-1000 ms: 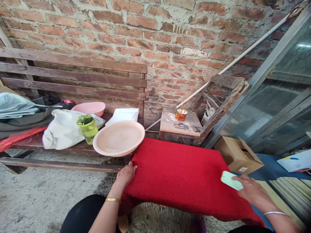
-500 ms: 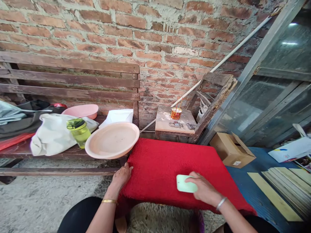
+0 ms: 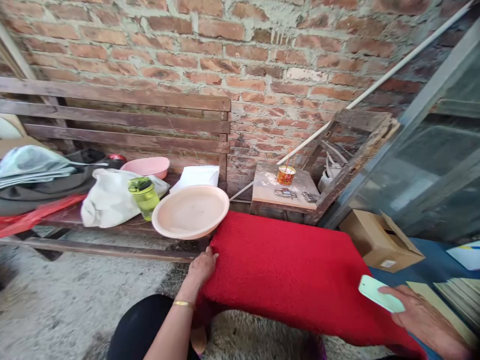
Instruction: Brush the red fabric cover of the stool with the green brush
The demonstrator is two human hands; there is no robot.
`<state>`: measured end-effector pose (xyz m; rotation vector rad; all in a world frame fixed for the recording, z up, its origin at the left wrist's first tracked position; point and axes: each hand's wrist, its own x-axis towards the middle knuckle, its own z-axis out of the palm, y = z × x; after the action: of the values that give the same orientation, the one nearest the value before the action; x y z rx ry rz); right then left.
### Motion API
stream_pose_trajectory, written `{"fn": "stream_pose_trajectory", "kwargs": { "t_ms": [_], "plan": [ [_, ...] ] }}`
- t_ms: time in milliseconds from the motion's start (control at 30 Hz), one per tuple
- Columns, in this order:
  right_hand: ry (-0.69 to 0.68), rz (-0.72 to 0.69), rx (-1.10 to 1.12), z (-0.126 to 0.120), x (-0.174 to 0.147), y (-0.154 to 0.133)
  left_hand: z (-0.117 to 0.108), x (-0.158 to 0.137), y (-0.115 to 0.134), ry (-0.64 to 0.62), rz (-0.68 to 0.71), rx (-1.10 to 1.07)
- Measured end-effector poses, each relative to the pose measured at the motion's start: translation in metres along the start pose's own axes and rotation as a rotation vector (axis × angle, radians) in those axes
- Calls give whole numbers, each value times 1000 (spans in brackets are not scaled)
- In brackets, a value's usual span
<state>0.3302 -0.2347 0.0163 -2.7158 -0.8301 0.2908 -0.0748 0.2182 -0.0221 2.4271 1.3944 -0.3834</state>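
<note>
A red fuzzy cloth (image 3: 285, 270) covers a low table in front of me. At its left edge, my left hand (image 3: 202, 266) is closed on the cloth, its fingertips partly hidden. My right hand (image 3: 416, 312) is closed around a pale green flat piece (image 3: 380, 293) with rounded corners and a small hole near one end. Its underside is hidden, so I cannot tell its exact kind. The piece is tilted, over the right edge of the cloth.
A shallow pale basin (image 3: 191, 212) stands on a wooden bench (image 3: 112, 247), beside a green bottle (image 3: 144, 197) and a white bag (image 3: 108, 200). Behind the cloth, a small table (image 3: 262, 187) bears a padlock (image 3: 285, 193) and a red cup (image 3: 286, 175). A cardboard box (image 3: 375, 240) sits at right.
My right hand has swept the pale green piece rightward from the middle of the cloth to its right edge. My left hand stays at the left edge. The view has turned left.
</note>
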Motion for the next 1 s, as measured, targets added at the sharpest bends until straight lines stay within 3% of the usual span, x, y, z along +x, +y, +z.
{"fn": "stream_pose_trajectory", "kwargs": {
  "t_ms": [67,200,333,433,533,633,733,867,1000],
  "plan": [
    [-77,-111,-23,14,12,-61,0,-1,2,13,-10,21],
    [-230,-354,-137,52,31,-213,5,1,3,34,-17,30],
    [-314,-532,-161,95,46,-346,10,1,2,68,-16,15],
    [-324,-593,-151,125,54,-415,12,2,2,74,-14,-17],
    [-332,-643,-145,144,60,-453,13,6,0,58,-20,-37],
    [-340,-663,-157,148,68,-454,15,9,-1,52,-23,-39],
    [-323,-620,-180,133,83,-412,18,11,-3,70,-11,-22],
    [-259,-447,-202,90,104,-304,19,9,-3,91,11,15],
    [-151,-154,-214,35,107,-175,17,7,-4,71,9,31]
  ]
}}
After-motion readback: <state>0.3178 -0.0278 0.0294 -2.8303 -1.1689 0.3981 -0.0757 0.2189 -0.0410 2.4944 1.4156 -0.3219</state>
